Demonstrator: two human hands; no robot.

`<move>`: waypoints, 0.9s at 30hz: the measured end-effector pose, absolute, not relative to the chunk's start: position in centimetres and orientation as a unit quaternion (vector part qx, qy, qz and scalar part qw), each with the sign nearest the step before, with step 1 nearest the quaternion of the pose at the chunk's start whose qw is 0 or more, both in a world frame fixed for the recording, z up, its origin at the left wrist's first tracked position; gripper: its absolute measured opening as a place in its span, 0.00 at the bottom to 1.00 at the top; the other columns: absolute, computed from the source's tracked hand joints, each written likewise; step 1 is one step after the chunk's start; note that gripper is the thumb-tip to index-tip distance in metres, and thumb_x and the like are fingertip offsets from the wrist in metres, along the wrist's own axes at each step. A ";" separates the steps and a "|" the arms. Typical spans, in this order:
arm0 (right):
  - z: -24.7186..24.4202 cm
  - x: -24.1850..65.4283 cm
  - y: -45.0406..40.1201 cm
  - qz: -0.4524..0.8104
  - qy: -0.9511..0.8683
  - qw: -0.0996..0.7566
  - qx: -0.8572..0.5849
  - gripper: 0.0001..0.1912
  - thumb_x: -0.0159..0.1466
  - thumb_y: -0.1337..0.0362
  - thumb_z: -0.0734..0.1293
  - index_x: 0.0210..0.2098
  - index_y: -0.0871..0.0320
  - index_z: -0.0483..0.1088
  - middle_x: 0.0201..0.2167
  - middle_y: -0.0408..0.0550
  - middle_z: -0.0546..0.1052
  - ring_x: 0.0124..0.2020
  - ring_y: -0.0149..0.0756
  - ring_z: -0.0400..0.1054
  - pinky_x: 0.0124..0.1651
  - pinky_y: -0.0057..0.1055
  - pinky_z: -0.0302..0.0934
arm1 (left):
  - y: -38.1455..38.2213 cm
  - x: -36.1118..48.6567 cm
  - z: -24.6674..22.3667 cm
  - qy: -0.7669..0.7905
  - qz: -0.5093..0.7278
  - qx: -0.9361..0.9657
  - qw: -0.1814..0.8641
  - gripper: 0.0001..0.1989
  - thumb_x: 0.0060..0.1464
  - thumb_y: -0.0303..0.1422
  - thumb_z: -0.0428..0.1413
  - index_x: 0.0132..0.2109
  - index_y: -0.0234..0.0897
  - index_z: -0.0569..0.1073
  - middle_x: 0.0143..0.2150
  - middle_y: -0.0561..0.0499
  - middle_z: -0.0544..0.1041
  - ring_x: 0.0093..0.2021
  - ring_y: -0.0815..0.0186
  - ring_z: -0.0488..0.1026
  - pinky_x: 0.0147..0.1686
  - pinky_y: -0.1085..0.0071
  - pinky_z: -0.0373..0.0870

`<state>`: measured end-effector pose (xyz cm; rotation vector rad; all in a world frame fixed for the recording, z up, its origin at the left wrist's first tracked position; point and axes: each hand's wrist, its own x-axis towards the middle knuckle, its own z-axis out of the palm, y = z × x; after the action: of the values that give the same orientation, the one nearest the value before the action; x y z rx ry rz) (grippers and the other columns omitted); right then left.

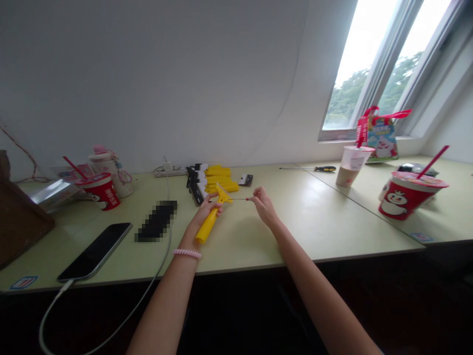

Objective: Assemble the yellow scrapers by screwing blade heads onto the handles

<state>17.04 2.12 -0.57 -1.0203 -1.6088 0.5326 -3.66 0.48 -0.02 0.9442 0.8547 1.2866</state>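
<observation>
My left hand [207, 211] is wrapped round a yellow scraper-like tool [208, 224], its wide head up and its thick handle slanting down to the left. A thin metal rod with a red end [247, 199] runs from the tool's head to my right hand [262, 204]. The fingers of my right hand are pinched at the rod's red end. Behind my left hand lies a row of similar yellow tools [221, 178] with black and white cards on them.
A phone [95, 251] on a white cable [162, 264] and red cups [99, 191] [408, 197] stand or lie at the sides. A screwdriver [325, 169], a milky drink cup [351, 167], a bag [382, 138] and a bottle [111, 170] are farther back.
</observation>
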 end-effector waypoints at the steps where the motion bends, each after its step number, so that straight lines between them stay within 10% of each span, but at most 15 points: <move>1: -0.5 17.0 2.0 0.217 -0.684 0.556 -0.420 0.07 0.57 0.59 0.58 0.30 0.55 0.56 0.21 0.39 0.63 0.21 0.28 0.56 0.24 0.24 0.49 | 0.4 -3.6 0.0 0.374 0.559 0.408 0.617 0.26 0.36 0.21 0.56 0.45 0.38 0.60 0.28 0.54 0.69 0.19 0.76 0.66 0.16 0.81 0.57; 27: -0.5 17.0 1.8 0.212 -0.709 0.514 -0.434 0.09 0.59 0.57 0.56 0.30 0.55 0.58 0.17 0.38 0.64 0.19 0.28 0.55 0.23 0.24 0.48 | 0.2 -3.9 -0.1 0.363 0.557 0.425 0.614 0.26 0.36 0.22 0.56 0.45 0.38 0.60 0.26 0.56 0.67 0.19 0.76 0.65 0.18 0.81 0.58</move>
<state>17.05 1.81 -0.52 -1.0444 -1.7046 0.5085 -3.86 0.24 -0.12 0.9804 0.8360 1.2827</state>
